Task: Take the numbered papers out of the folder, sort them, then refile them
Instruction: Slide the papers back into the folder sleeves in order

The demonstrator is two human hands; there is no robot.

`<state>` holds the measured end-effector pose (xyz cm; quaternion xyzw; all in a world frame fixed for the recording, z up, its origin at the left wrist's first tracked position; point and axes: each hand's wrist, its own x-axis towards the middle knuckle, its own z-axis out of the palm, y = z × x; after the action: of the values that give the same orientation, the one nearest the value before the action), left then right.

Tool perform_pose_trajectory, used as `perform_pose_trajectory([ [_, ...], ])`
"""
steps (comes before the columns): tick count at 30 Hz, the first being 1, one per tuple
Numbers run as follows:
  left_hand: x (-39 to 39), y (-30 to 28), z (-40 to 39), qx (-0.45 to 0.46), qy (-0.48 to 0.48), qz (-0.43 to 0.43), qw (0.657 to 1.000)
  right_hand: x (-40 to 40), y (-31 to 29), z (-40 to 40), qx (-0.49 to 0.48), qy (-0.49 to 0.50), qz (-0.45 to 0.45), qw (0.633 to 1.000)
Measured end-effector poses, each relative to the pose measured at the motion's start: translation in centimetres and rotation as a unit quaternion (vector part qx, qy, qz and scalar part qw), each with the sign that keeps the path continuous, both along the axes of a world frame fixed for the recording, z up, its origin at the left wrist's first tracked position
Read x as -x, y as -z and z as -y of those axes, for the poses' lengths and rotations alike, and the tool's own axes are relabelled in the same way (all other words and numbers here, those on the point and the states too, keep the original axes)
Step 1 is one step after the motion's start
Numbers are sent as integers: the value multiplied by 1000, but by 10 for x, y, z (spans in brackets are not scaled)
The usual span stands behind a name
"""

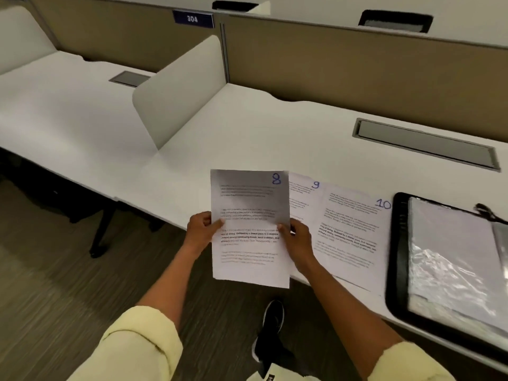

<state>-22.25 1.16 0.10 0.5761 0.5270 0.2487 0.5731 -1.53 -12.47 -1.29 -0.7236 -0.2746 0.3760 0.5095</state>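
Observation:
A printed sheet marked 8 [248, 204] is held upright over the desk's front edge, partly above the floor. My left hand [202, 229] pinches its left edge and my right hand [298, 242] pinches its right edge. Behind it, flat on the desk, lie the sheet marked 9 [302, 193] and, overlapping it to the right, the sheet marked 10 [349, 232]. The black folder [397, 243] lies open at the right with shiny plastic sleeves [450, 259] showing.
The white desk [261, 138] has a grey cable hatch [426, 145] at the back right and a white divider panel [181, 92] on the left. A tan partition with the sign 304 [192, 19] stands behind. My black shoe [270, 328] is on the floor below.

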Motion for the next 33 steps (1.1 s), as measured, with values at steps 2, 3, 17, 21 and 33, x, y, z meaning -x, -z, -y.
perform_pose_trajectory([
  [2, -2, -3, 19, 38, 23, 36, 998, -2, -1, 27, 1, 21, 10, 1000],
  [3, -3, -4, 31, 49, 35, 44, 997, -3, -1, 44, 5, 35, 10, 999],
  [17, -99, 0, 166, 83, 113, 70, 988, -60, -11, 241, 50, 207, -59, 975],
  [21, -152, 2, 212, 87, 113, 74, 987, -85, -15, 306, 39, 276, -86, 956],
  [33, -315, 14, 385, 154, 122, 96, 976, -162, -19, 483, -132, 405, -328, 843],
])
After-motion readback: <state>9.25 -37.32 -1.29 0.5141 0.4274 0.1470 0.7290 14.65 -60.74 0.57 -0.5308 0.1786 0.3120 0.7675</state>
